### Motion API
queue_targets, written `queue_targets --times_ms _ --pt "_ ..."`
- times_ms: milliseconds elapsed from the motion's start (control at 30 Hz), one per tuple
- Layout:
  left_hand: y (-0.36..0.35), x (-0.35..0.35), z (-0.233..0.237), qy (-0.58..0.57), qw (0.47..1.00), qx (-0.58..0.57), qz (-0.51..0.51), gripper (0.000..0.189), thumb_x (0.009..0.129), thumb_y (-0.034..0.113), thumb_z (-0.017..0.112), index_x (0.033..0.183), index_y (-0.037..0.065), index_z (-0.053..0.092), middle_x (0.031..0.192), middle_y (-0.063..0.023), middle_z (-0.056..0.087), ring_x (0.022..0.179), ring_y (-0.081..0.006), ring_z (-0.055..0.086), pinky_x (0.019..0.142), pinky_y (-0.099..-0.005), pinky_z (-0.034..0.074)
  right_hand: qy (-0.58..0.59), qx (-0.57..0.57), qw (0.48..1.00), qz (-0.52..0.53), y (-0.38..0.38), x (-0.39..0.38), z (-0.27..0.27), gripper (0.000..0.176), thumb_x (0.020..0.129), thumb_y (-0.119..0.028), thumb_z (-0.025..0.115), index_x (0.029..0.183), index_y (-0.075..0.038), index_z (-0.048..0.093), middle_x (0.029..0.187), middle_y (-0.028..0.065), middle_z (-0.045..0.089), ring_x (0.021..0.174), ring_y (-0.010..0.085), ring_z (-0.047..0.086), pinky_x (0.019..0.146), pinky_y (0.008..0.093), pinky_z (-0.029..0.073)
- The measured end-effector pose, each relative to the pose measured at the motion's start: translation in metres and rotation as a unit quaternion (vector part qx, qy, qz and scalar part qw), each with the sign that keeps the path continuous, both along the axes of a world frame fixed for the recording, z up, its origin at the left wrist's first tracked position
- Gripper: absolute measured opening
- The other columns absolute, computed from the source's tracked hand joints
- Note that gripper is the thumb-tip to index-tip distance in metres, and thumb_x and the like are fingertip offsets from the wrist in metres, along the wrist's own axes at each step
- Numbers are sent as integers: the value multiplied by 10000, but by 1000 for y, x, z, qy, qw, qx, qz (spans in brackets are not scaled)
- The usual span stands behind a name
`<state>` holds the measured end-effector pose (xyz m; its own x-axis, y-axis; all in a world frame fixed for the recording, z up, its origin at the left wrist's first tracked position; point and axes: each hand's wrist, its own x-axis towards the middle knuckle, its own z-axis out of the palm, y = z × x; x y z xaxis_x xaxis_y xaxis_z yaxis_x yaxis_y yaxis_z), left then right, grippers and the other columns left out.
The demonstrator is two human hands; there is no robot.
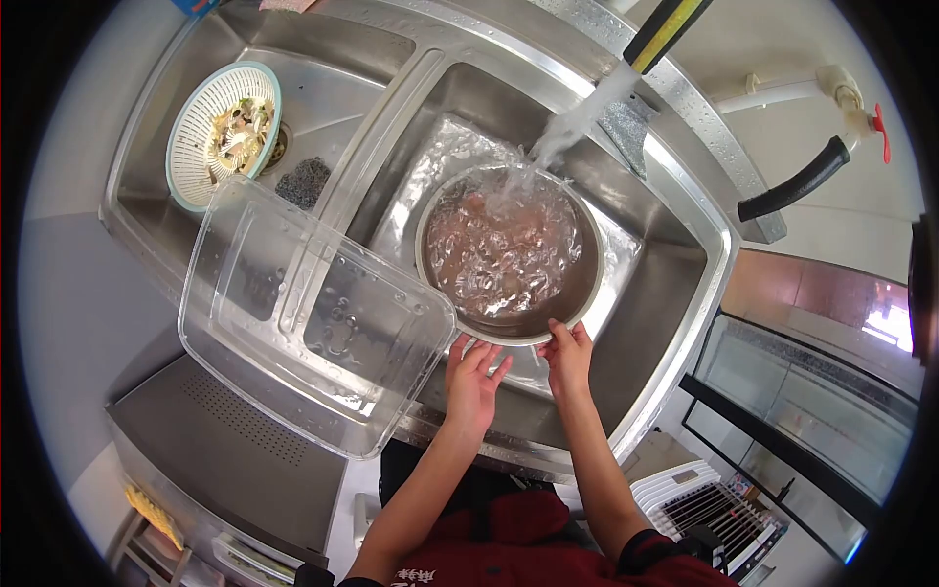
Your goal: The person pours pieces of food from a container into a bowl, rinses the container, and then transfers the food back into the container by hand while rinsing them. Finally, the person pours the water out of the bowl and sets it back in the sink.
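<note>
A round metal basin (593, 256) sits in the right-hand sink bowl, with pinkish-brown pieces (499, 245) under churning water. Water pours into its far side from a black-and-yellow hose (667, 34). My right hand (567, 360) pinches the near rim, thumb and fingers on the edge. Just left of it, my left hand (473, 380) has its fingers apart, tips right at the basin's near-left rim. Close by that hand lies a clear plastic container (245, 338), tilted across the sink divider and front edge, with drops on it.
In the left sink bowl (328, 83) are a white strainer basket (188, 147) with food scraps and a dark steel-wool scourer (303, 183). A wide metal blade (626, 132) leans at the right sink's back edge. A red-handled tap (878, 127) is on the right wall.
</note>
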<state>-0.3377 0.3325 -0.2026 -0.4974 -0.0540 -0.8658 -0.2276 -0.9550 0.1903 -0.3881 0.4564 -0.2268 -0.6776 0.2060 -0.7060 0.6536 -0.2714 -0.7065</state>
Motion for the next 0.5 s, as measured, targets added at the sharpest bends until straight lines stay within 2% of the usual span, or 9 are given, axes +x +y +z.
queue_targets --times_ms 333,433,500 --pt "-1 -2 2 0 1000 3 9 443 753 67 521 1147 77 319 1060 -81 433 1009 -218 430 852 -397 375 7 -8 1000 2 0 -2 1 86 769 -63 524 837 -35 480 673 30 520 454 90 479 399 205 429" --pt "-1 -3 2 3 1000 4 3 460 769 72 505 1171 61 282 1088 -96 414 1038 -213 416 863 -401 361 5 -6 1000 -1 0 -3 3 85 769 -62 523 838 -36 481 678 31 523 454 88 479 398 205 428" --pt "0 -3 1 1 1000 5 7 438 752 64 519 1142 80 321 1063 -83 438 1011 -215 430 855 -395 373 5 -5 1000 1 0 -3 3 84 769 -62 524 837 -37 482 679 31 524 454 89 479 399 207 428"
